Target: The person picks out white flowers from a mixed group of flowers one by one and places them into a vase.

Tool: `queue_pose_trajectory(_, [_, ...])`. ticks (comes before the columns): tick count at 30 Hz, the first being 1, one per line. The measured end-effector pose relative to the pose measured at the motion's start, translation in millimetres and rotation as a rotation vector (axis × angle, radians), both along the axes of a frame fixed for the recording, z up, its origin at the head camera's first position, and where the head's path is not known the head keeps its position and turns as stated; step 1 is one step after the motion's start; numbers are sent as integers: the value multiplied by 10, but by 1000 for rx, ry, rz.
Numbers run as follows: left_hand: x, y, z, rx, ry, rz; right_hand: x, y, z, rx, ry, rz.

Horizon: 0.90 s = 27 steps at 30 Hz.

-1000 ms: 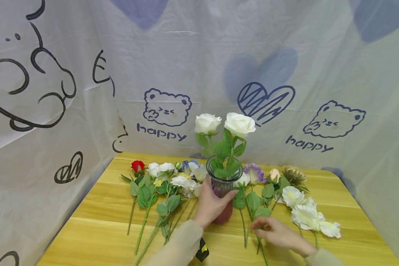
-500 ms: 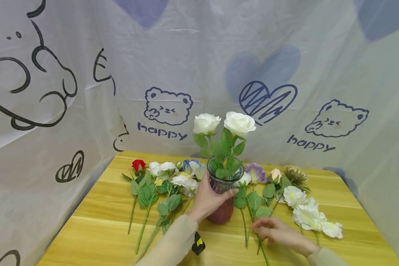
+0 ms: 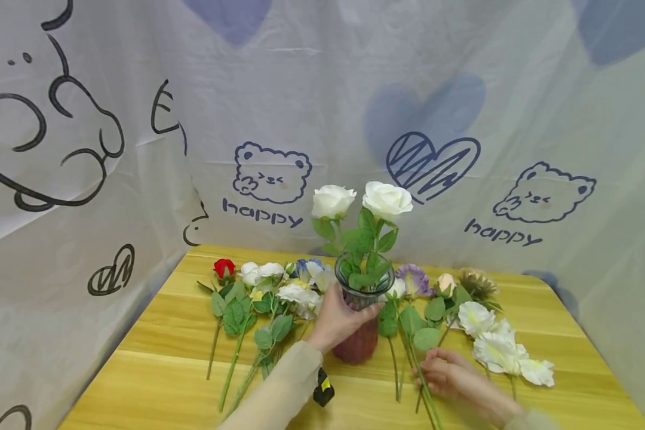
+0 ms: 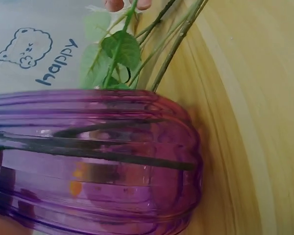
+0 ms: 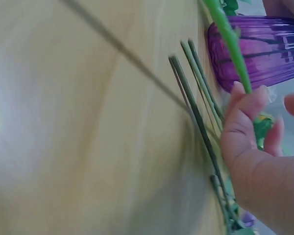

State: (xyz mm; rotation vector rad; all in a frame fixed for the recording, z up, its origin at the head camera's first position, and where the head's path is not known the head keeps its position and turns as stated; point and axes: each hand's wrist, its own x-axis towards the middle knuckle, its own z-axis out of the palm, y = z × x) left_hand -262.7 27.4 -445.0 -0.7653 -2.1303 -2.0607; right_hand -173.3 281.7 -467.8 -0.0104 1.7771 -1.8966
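My left hand (image 3: pixel 338 322) grips a ribbed glass vase (image 3: pixel 357 343) just below its rim, fingers behind and thumb across the front. The vase is purple-pink low down and greyish at the top. Two white roses (image 3: pixel 388 200) stand in it, and their dark stems (image 4: pixel 137 156) show through the glass in the left wrist view. To the right, my right hand (image 3: pixel 454 377) has its curled fingers round a bright green flower stem (image 5: pixel 233 51), with the thumb held apart. That stem runs up to green leaves (image 3: pixel 411 322) beside the vase; its bloom is hard to single out.
Left of the vase lie a red rose (image 3: pixel 224 267), white blooms (image 3: pixel 298 297) and several leafy stems. A purple flower (image 3: pixel 414 279), a peach bud (image 3: pixel 445 283) and white flowers (image 3: pixel 497 349) lie right. A black-and-yellow object (image 3: pixel 323 388) is by the left sleeve on the wooden table (image 3: pixel 156 382).
My right hand has shifted slightly right, and the green stem's lower end has swung right with it. The left hand keeps its grip on the vase, which settled slightly left early on.
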Motion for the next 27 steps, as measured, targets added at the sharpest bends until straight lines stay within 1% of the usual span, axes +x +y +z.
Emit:
queue_pose_trajectory(2, [6, 27, -15, 7, 1, 17, 24, 4, -31, -89, -47, -40])
queue_pose_trajectory(4, [13, 50, -23, -3, 3, 47, 42, 10, -62, -188, -101, -71])
queue_pose_trajectory(8, [26, 66, -27, -43, 3, 106, 48, 20, -110, -351, -168, -43])
queue_pose_trajectory(10, [25, 66, -27, -62, 7, 123, 45, 21, -136, -395, -189, -23])
queue_pose_trajectory(12, [27, 64, -25, -72, 10, 132, 49, 18, -160, -406, -198, -15])
queue_pose_trajectory(14, [40, 61, -9, -80, 9, 140, 46, 13, -181, -373, -197, -15])
queue_pose_trajectory(16, [105, 46, 80, -80, 10, 141, 49, -3, -196, -300, -171, -26])
queue_pose_trajectory(19, [204, 25, 224, -75, 12, 138, 44, -55, -201, -142, -115, -59])
queue_pose_trajectory(21, [192, 24, 210, -70, 18, 135, 38, -92, -199, -52, -76, -80])
queue_pose_trajectory(22, [160, 31, 167, -72, 19, 137, 36, -109, -196, -22, -61, -92])
queue_pose_trajectory(24, [95, 43, 82, -73, 20, 136, 31, -135, -189, 12, -36, -104])
queue_pose_trajectory(26, [28, 54, -7, -80, 19, 139, 32, -150, -183, 21, -18, -113])
queue_pose_trajectory(27, [29, 53, -3, -87, 18, 143, 33, -158, -177, 27, -9, -118])
